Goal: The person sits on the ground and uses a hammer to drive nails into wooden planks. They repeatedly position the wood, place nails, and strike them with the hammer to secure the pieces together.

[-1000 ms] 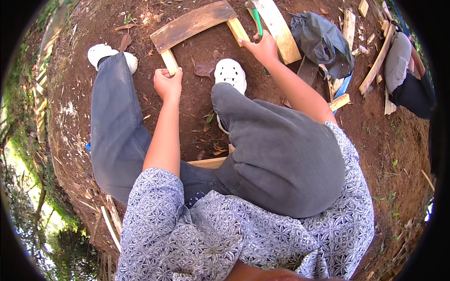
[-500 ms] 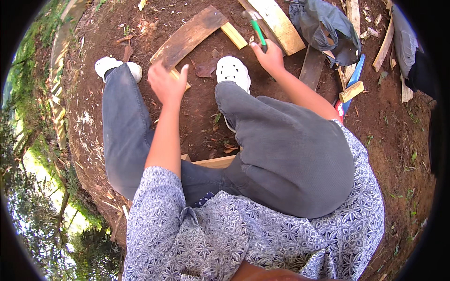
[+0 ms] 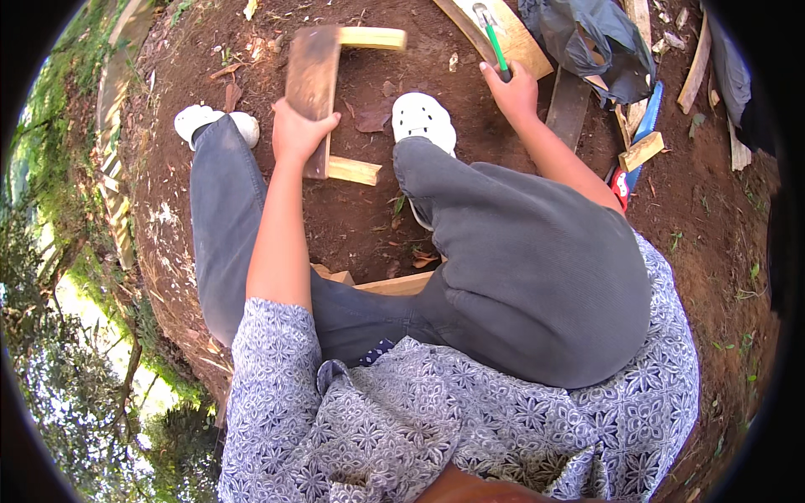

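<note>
My left hand [image 3: 302, 134] is closed around the near part of a dark brown board [image 3: 314, 75], its thumb over the right edge. From the board's two ends, pale wooden pieces stick out to the right: a far piece [image 3: 376, 38] and a near piece [image 3: 354, 170]. How they are joined to the board does not show. In my right hand [image 3: 514, 92] is a hammer [image 3: 498, 52] with a green and black handle, gripped low. The metal head points away from me, over a pale plank [image 3: 516, 33]. Hammer and board are well apart.
A black plastic bag [image 3: 591, 54] lies at the far right on wood pieces. Below it are a saw with a blue blade [image 3: 647, 121] and a small wood block [image 3: 641, 152]. My white clog [image 3: 422, 117] stands between my hands; another pale wood length [image 3: 394, 285] lies by my legs.
The board has turned from slanting to nearly upright in view, with its pale pieces now pointing right. My left hand has closed on it. The hammer has shifted slightly right.
</note>
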Demonstrator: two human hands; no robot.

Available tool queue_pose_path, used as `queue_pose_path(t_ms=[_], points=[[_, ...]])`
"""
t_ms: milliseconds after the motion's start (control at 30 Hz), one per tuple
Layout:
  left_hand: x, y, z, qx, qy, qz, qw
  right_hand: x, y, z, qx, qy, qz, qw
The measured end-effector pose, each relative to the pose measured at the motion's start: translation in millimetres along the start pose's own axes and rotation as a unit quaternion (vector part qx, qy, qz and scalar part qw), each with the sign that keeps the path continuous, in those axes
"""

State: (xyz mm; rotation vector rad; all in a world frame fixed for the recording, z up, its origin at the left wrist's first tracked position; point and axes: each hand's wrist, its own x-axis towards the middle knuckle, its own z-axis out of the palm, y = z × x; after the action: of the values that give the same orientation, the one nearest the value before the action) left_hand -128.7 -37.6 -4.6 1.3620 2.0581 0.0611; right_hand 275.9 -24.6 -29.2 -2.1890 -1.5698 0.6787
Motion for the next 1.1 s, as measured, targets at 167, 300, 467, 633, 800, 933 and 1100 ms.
queue_pose_path(t_ms=[167,300,467,633,800,933,1100], points=[[-46,-39,43,-0.115,0.081,-0.172,0.975,54,25,-11,-0.098,0.102,-0.103,0.985],[-48,-65,51,-0.203,0.047,-0.198,0.958,69,30,-10,-0.174,0.040,-0.015,0.984],[-33,-96,61,-0.215,0.089,-0.161,0.959,65,33,-14,-0.200,-0.003,-0.055,0.978],[-33,-90,62,-0.170,0.184,-0.150,0.957,36,-27,-15,-0.180,-0.065,-0.041,0.981],[-35,-74,52,-0.407,0.083,-0.185,0.890,-1,-109,15,-0.053,-0.242,-0.063,0.967],[-38,-90,45,-0.509,0.048,-0.167,0.843,-29,-171,73,-0.111,-0.294,-0.088,0.945],[-41,-82,41,-0.505,0.044,-0.166,0.846,-48,-164,108,-0.047,-0.300,-0.137,0.943]])
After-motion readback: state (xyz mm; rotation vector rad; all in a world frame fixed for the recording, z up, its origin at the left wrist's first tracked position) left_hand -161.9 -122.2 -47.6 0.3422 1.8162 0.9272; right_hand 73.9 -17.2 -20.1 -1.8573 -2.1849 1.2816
